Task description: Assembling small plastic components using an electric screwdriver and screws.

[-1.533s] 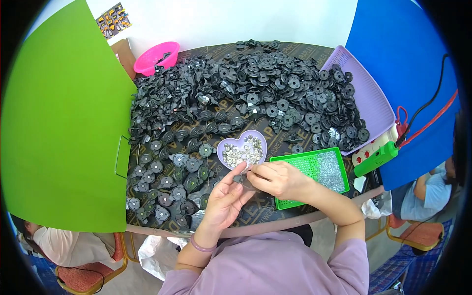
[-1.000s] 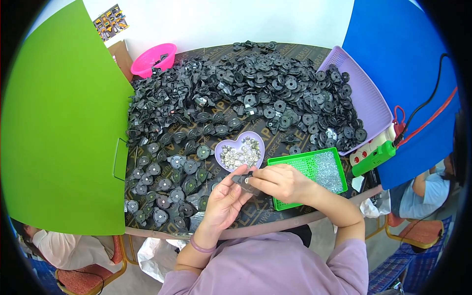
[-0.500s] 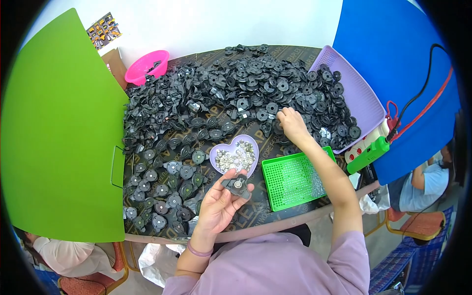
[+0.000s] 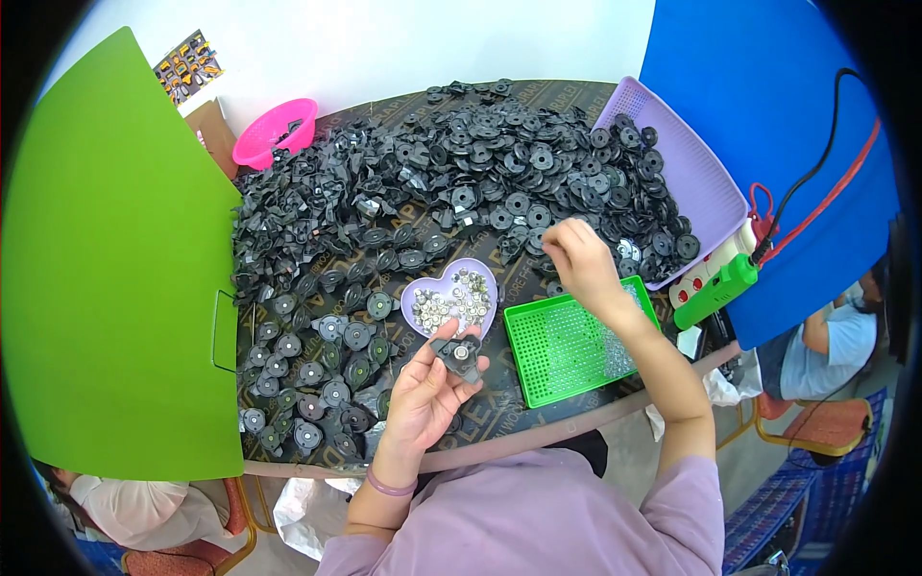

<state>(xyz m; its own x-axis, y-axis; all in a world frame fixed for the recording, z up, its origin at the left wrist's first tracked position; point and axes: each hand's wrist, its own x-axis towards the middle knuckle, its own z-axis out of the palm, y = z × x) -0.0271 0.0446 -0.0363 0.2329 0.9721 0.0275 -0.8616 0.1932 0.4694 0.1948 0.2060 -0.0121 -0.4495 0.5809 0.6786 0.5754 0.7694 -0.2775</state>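
Observation:
My left hand grips a dark plastic part with a round metal piece in its middle, just in front of a purple heart-shaped dish. That dish holds many small metal pieces. Above the far edge of a green perforated basket, my right hand has its fingers bent and drawn together. Whether anything sits between those fingertips is hidden. Past it lies a heap of black plastic discs. Small clear pieces lie in the basket's right side.
Joined black parts cover the table's left front. A pink bowl stands at the back left, a purple basket at the right. A green power strip with cables lies beside it. Green and blue panels flank the table.
My right hand has drawn back from the disc heap toward the green basket. My left hand still holds the plastic part. The whole view has shifted slightly.

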